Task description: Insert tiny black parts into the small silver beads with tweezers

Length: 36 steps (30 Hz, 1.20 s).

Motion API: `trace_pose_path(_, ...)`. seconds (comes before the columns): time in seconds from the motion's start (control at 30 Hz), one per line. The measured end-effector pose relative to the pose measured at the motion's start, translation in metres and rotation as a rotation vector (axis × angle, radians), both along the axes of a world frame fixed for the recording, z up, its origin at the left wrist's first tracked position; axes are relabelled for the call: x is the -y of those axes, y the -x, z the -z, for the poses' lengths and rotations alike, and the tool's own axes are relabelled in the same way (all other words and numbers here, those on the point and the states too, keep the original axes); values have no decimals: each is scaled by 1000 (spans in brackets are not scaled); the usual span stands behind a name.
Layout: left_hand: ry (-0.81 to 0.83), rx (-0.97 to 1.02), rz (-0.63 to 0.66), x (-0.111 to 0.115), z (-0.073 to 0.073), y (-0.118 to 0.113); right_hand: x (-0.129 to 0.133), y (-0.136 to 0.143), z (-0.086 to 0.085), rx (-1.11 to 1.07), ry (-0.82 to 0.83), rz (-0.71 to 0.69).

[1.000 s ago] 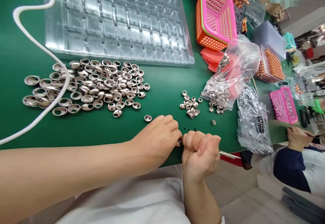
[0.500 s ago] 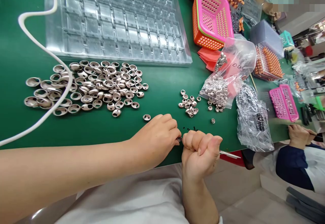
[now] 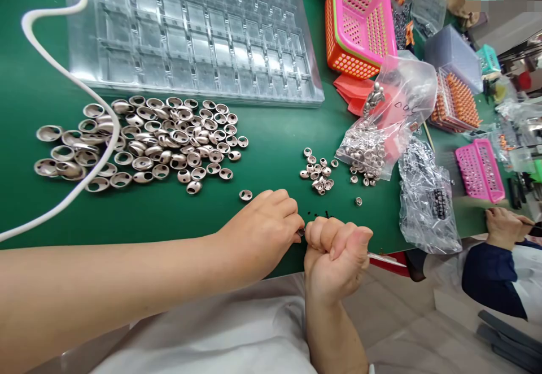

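Note:
My left hand [image 3: 265,233] is closed in a pinch, holding a small dark, shiny metal piece [image 3: 301,231] at its fingertips. Only a bit of that piece shows. Close against it, my right hand [image 3: 336,255] is a fist wrapped round a slim silvery tool [image 3: 387,260]; one thin end sticks out on the right, the rest is covered by the fingers. Small black bits [image 3: 324,215] lie on the table just beyond my knuckles. A single silver ring-like part [image 3: 245,195] rests near my left hand, and a small cluster of smaller ones [image 3: 317,173] lies farther out.
A large heap of silver ring parts [image 3: 169,137] spreads at left, crossed by a white cable [image 3: 59,63]. Behind it lies a clear compartment tray [image 3: 203,40]. To the right are stacked baskets [image 3: 359,24], a bag of metal parts [image 3: 402,97], crumpled plastic [image 3: 427,210] and a co-worker's hands [image 3: 503,227].
The view has shifted slightly, so the tray and heap sit a little left and the baskets a little right. Both hands keep almost the same pose and grip.

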<state>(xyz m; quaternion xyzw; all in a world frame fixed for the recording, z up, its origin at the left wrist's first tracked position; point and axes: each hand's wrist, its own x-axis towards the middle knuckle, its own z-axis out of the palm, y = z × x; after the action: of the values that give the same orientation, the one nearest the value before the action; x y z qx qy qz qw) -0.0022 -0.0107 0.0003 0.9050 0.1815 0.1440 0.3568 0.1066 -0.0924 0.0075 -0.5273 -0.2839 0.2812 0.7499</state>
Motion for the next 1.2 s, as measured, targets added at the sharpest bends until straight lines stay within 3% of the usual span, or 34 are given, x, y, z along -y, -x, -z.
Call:
trace_pose_path(0.33,-35,102,-19,3,7,2,-2,1,-2,101,51,-46)
trace_pose_path(0.77,-6,75,-16,2,3,2,-3,0,-3,84,96,-41)
trace_pose_path(0.93,14,-27,-1,-1,-3,0,-3,-6,-8,-15,34,-23)
trace_pose_path(1.2,50,2,-9,-2,-2,3,6,-17,-15,-31,-31,44)
